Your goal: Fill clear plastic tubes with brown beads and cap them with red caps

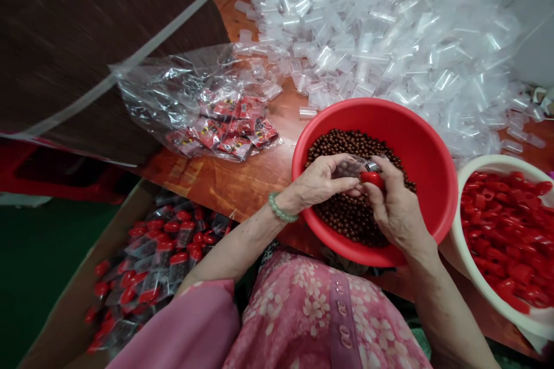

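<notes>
Over a red basin [437, 173], my left hand [318, 181] grips a clear plastic container [346, 167] lying on its side, with dark contents showing through the wall. My right hand [400, 207] pinches a red cap [372, 179] with thumb and fingers at the container's open-end side. Whether the cap is seated on the container, I cannot tell, since fingers cover the join. Small round brown balls [352, 228] fill the basin's left part beneath both hands.
A white tub [459, 248] of red caps [504, 230] stands right of the basin. Loose clear containers [367, 34] are heaped behind it. Red packets [234, 132] lie in a clear bag [151, 92] on the wooden table [272, 176]. Lower left, a cardboard box [54, 314] holds capped containers [177, 242].
</notes>
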Available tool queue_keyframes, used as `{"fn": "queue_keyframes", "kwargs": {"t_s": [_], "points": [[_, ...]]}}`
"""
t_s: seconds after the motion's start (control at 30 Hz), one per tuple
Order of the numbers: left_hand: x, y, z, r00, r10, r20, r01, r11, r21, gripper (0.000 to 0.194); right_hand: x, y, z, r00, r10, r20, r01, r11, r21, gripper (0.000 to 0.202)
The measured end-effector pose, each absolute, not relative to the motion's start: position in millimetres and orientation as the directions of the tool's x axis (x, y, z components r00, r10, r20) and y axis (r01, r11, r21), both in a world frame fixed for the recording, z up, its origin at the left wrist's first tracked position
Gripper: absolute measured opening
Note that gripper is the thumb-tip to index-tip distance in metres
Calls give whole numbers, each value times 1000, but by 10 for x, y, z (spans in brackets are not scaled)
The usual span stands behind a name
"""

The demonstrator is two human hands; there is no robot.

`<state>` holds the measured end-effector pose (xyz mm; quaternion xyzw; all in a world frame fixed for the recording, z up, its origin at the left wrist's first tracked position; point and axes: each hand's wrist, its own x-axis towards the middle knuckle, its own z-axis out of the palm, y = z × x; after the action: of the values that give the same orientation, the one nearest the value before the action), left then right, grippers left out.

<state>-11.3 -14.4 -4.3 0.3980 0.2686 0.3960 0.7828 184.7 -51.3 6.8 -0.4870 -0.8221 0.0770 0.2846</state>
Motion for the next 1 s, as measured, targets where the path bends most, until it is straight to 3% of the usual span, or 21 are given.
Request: {"fn": "queue_keyframes", "kwargs": {"t_s": [0.13, 0.27, 0.43, 0.57, 0.8, 1.0], "points": [[-117, -170, -15, 551, 822, -144, -387, 404, 829, 35, 1907, -431, 216, -156, 941, 301, 567, 335, -753, 30], [-116, -179, -2, 612, 774, -164, -332, 440, 834, 31, 1769, -313, 341, -85, 931, 354, 356, 361, -862, 23], [-93, -172, -24, 608, 784, -127, -341, 402, 849, 24, 1576, -259, 275, -180, 929, 325, 312, 367, -876, 22], [-96, -170, -35, 606, 790, -93, -350, 370, 861, 24, 1580, -276, 203, -223, 926, 304, 394, 371, -841, 25], [-106, -158, -85, 612, 787, -78, -306, 327, 894, 25, 1627, -260, 314, -273, 882, 384, 588, 469, -659, 25], [-102, -155, -71, 586, 805, -93, -168, 233, 958, 12, 1646, -229, 366, -319, 887, 335, 585, 462, -666, 26]]}}
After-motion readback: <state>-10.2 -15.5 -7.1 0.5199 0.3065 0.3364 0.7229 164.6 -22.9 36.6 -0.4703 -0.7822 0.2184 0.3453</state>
